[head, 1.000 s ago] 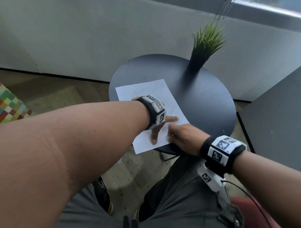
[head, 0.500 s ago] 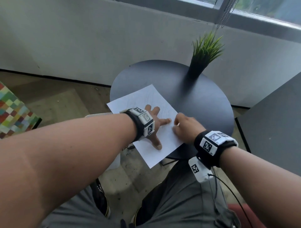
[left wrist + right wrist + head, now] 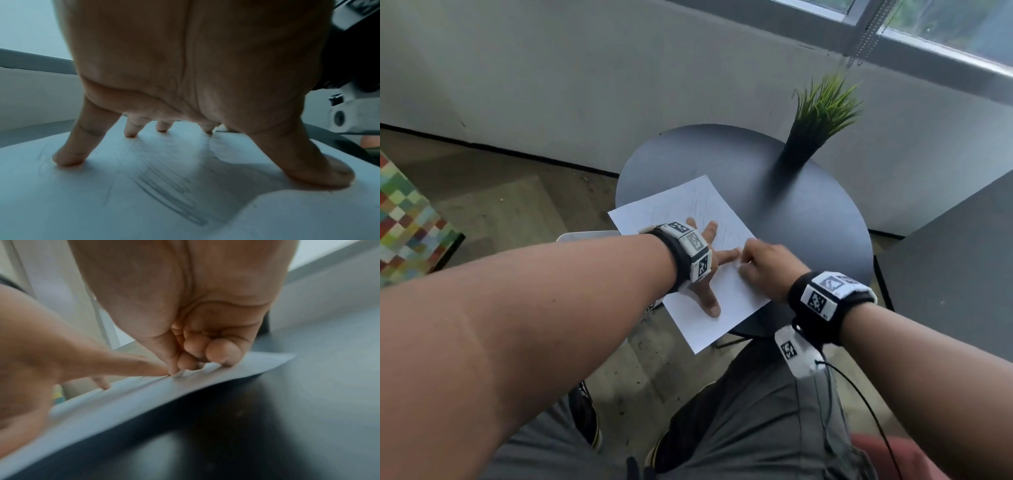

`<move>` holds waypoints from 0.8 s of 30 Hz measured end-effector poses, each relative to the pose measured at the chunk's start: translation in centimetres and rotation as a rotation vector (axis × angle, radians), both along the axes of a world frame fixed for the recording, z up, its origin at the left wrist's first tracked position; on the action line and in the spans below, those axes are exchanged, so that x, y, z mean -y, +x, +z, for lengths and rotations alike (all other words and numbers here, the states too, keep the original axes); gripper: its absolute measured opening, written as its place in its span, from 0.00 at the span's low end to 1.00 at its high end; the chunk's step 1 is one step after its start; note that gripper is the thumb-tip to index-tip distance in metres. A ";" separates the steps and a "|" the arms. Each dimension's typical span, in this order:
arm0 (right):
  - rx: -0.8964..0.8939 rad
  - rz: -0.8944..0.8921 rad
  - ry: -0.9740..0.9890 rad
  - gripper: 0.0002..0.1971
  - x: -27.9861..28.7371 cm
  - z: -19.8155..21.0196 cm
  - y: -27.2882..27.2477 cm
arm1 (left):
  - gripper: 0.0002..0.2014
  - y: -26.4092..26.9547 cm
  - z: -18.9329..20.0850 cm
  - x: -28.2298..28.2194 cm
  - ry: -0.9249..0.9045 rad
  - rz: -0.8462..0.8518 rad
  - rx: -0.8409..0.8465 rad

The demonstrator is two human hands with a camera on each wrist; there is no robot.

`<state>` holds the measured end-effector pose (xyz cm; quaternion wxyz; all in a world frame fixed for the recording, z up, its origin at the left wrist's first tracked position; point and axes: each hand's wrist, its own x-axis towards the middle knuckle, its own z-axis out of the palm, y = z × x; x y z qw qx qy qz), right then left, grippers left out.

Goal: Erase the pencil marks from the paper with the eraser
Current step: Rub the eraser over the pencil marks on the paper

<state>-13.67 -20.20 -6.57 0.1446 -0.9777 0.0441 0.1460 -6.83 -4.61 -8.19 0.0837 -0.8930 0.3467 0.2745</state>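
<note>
Paper [image 3: 726, 294] has been slid toward the table [image 3: 808, 219] edge, now overhanging; pinned by splayed left hand [image 3: 705, 260]. Eraser [image 3: 178, 374] is pinched in curled right hand [image 3: 767, 270], on the sheet. Pencil marks [image 3: 168, 191] remain; rubbing continues.

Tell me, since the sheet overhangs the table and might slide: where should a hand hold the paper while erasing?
Press from above on the part of the paper backed by the table, with spread fingers beside the marks, as the left hand does; the overhanging corner would likely flex.

Soft window daylight; both wrist views dim, blurred, edges distorted.
</note>
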 end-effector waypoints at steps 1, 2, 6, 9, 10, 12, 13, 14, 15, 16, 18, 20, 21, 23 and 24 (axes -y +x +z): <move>0.029 -0.076 -0.019 0.06 0.6 -0.1 0.4 | 0.67 0.0 0.1 0.0 0.006 0.002 -0.001; 0.045 -0.101 -0.035 0.08 0.5 -0.3 0.4 | 0.67 0.0 0.1 0.0 0.008 0.003 -0.003; -0.047 0.206 0.053 0.15 -2.8 -1.0 -2.3 | 0.69 0.1 -0.4 -0.3 0.000 -0.017 0.009; -0.015 0.088 0.006 0.10 -0.7 -0.6 -0.7 | 0.68 0.2 -0.3 -0.2 -0.006 0.001 -0.023; 0.012 -0.025 -0.024 0.07 0.4 -0.3 0.1 | 0.68 0.1 -0.2 -0.1 0.002 0.006 -0.026; 0.046 -0.134 -0.056 0.07 1.1 -0.2 0.4 | 0.70 0.1 -0.1 -0.1 0.020 0.009 -0.024; 0.051 -0.101 -0.062 0.08 0.5 -0.3 0.0 | 0.70 0.1 -0.2 -0.1 0.022 0.007 -0.022; 0.037 -0.025 -0.050 0.08 -0.5 -0.3 -0.7 | 0.70 0.2 -0.3 -0.1 0.017 0.003 -0.021; 0.006 0.078 -0.016 0.07 -1.7 -0.3 -1.6 | 0.70 0.2 -0.4 -0.1 0.014 -0.001 -0.019; -0.040 0.178 0.015 0.06 -2.5 -0.1 -2.5 | 0.69 0.2 -0.3 -0.1 0.019 -0.002 -0.021; -0.110 0.256 -0.007 0.06 -2.2 0.6 -2.7 | 0.70 0.1 -0.1 -0.1 0.036 0.015 -0.034; -0.073 0.130 -0.027 0.05 0.0 0.8 -1.7 | 0.69 0.0 0.2 0.0 0.043 0.021 -0.025; -0.058 0.042 -0.014 0.04 1.2 0.8 -1.2 | 0.68 -0.1 0.4 0.1 0.045 0.016 -0.014; -0.051 -0.050 0.006 0.05 2.6 0.6 -0.9 | 0.66 -0.5 0.8 0.1 0.032 0.003 0.007; -0.053 -0.061 0.016 0.05 2.9 0.4 -0.8 | 0.64 -0.7 1.0 0.0 0.011 -0.005 0.020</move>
